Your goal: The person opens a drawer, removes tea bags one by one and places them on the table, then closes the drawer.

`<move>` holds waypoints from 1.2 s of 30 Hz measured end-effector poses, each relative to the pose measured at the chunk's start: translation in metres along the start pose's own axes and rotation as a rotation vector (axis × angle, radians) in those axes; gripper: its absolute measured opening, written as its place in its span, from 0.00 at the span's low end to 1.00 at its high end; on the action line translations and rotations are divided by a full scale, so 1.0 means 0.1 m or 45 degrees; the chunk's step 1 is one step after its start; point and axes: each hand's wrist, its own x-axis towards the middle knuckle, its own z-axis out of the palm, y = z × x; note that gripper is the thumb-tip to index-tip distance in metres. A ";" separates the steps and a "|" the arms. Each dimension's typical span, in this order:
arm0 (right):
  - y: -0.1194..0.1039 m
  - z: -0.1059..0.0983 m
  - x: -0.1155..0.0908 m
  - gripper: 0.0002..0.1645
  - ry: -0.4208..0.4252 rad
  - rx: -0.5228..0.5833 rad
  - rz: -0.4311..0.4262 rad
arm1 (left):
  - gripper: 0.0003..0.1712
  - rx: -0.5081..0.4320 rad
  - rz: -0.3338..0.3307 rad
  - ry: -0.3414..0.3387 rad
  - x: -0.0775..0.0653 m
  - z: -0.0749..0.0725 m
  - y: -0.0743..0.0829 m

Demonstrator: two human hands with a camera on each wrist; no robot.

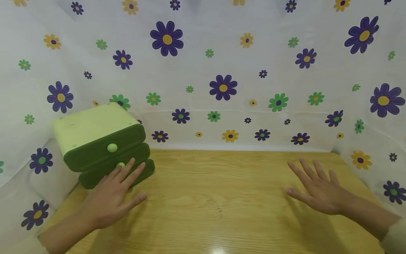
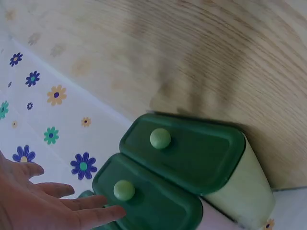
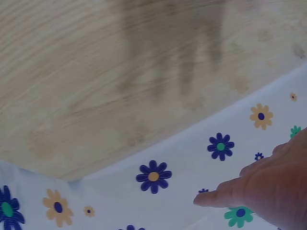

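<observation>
As I look through the head camera, I find a three-tier drawer unit at the left edge of the worktop, near its back left corner. Its top is pale lime and flat, its fronts dark green, long and rounded at the ends; a round top knob shows whole, while the middle knob peeks out from behind the left hand. That hand is in front of the lower tiers, fingers straight and spread, gripping nothing. Toward the right edge, the right hand hovers above the wood grain, its fingers apart too. Behind and at both sides hangs a white cloth printed with purple, yellow and green flowers.

From the left wrist I get what the head view hides: the bottom knob, smooth and ball-like, and the unit's cream side wall. The fingers here reach across the end of the middle front, slightly apart; I cannot tell whether they touch it.

On the right wrist I see a soft finger-shaped shadow and faint flower reflections on the glossy surface. The fingers overlap from this side, so I cannot tell their spacing there.
</observation>
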 end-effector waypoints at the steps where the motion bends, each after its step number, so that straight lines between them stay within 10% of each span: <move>1: -0.03 0.00 0.04 0.49 0.007 -0.011 -0.015 | 0.46 -0.006 -0.002 0.017 -0.04 -0.03 -0.01; 21: -1.16 -0.15 1.02 0.50 -0.001 -0.007 -0.271 | 0.49 0.113 -0.028 0.303 -0.52 -0.62 -0.25; 36: -1.84 -0.31 1.53 0.52 -0.010 -0.034 -0.362 | 0.47 0.108 -0.072 0.439 -0.59 -0.75 -0.48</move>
